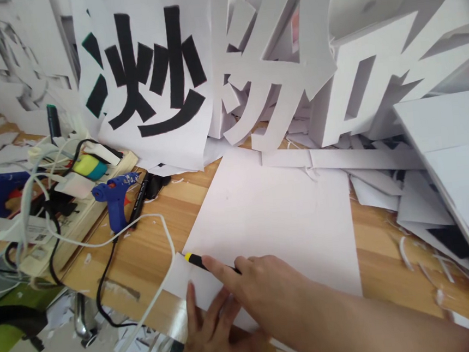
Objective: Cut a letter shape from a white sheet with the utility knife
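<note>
My right hand [274,285] is closed around a black craft knife [196,260] with a yellow front end. Its thin tip touches the left edge of a large white sheet [287,215] on the wooden table. Just below, my left hand [217,331] rests with spread fingers on the sheet's near left corner. My right forearm crosses over the sheet's near part and hides some of it.
A blue glue gun [115,200] and a black marker [140,200] lie left, beside a power strip [60,246] with tangled cables. Behind stand a paper with black characters [175,60] and white cut-out letters [275,79]. Offcuts [419,198] litter the right.
</note>
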A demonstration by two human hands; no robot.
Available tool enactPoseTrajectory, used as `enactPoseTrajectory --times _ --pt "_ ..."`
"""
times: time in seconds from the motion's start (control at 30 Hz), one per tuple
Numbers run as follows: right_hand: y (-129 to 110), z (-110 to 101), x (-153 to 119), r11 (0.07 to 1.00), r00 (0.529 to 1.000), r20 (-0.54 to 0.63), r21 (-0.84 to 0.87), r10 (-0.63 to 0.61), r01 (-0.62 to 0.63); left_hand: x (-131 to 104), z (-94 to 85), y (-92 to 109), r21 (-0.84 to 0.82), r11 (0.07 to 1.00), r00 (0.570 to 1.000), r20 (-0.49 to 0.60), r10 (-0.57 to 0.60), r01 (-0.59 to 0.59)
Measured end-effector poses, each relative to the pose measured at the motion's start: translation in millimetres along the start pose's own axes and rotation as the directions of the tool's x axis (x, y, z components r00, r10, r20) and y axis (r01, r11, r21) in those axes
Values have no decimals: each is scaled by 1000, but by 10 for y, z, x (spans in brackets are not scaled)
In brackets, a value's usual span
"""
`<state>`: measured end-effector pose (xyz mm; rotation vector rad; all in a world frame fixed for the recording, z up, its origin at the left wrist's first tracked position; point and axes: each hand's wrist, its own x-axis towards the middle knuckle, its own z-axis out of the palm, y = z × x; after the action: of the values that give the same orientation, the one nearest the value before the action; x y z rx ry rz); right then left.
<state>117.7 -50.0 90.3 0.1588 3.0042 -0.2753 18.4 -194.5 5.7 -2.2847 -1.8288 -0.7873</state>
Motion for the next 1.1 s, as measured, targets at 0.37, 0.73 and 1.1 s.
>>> enactPoseTrajectory --times 0.37,0.73,1.1 --pt "105 29 -108 997 999 37 80 22 -25 -19 -39 -35 46 997 994 96 56 -61" --pt "117 28 -105 964 995 -24 253 93 -84 15 -58 -25 25 998 994 96 53 -56" --pt "101 73 -19 936 978 -14 295 206 -193 7 -118 -16 -7 999 980 194 44 -43"
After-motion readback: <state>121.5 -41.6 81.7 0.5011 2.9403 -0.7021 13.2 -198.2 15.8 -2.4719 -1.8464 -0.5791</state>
